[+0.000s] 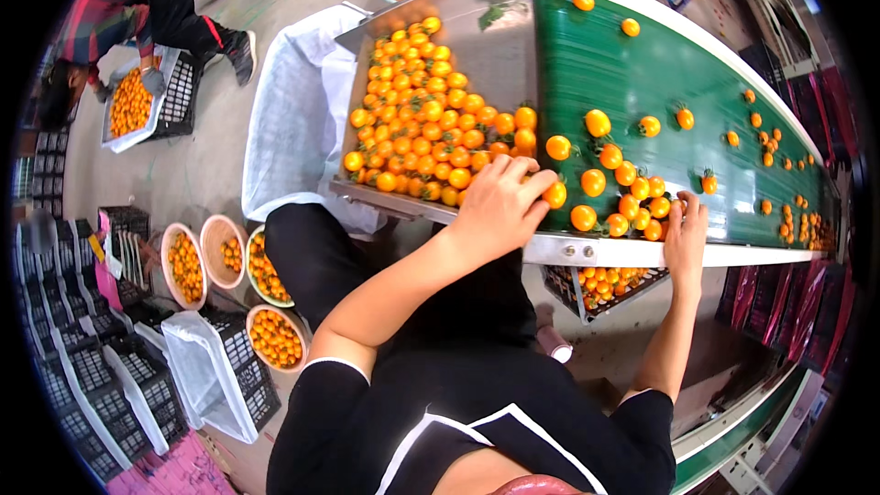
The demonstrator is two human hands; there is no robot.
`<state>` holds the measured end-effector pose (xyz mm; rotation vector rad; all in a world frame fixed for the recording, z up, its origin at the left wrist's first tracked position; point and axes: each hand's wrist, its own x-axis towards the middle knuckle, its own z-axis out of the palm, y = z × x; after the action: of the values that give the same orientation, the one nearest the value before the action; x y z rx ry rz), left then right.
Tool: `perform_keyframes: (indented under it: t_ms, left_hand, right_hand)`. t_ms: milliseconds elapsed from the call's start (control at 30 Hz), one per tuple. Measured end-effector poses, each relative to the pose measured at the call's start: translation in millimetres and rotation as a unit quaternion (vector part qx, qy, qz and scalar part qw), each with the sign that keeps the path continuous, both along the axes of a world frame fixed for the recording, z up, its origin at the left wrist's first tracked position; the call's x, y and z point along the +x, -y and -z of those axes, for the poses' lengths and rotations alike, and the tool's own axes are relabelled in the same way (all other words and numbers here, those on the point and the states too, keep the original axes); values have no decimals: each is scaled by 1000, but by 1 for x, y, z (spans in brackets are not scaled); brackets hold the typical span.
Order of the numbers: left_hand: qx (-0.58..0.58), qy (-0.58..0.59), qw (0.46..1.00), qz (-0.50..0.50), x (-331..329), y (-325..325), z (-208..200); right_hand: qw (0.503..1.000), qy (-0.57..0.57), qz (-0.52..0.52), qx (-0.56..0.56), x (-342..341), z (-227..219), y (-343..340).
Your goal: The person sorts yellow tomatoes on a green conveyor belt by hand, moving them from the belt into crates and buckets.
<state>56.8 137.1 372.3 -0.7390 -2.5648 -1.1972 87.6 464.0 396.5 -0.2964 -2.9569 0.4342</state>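
Observation:
Many orange cherry tomatoes (422,128) lie heaped in a metal tray (504,37) that joins a green conveyor belt (623,73). Where the tray meets the belt, my left hand (500,206) reaches over the near edge, its thumb and forefinger around one cherry tomato (555,194). Farther right, my right hand (686,229) is over the belt's white near rail (623,249). Its fingers are bent and slightly apart, beside a cluster of tomatoes (640,205); part of its fingertips is hidden. More tomatoes are scattered along the belt toward the right.
A white-lined crate (298,110) stands against the tray's left side. Tubs of tomatoes (275,339) and black crates (119,385) are at lower left. Below the rail is a crate of tomatoes (605,284). A gloved person (137,46) bends over another crate at upper left.

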Motion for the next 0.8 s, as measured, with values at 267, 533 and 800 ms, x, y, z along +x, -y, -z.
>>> perform_keyframes:
  t_ms: [267, 533, 800]
  left_hand:
    - [-36, 7, 982, -186, -23, 132, 39]
    - [-106, 307, 899, -294, -57, 235, 137]
    - [-136, 350, 863, -339, -74, 261, 162]
  right_hand:
    - [974, -37, -170, -145, -9, -16, 130]
    - [982, -105, -126, -93, -1, 1, 135]
    - [978, -143, -114, -98, 6, 2, 124]
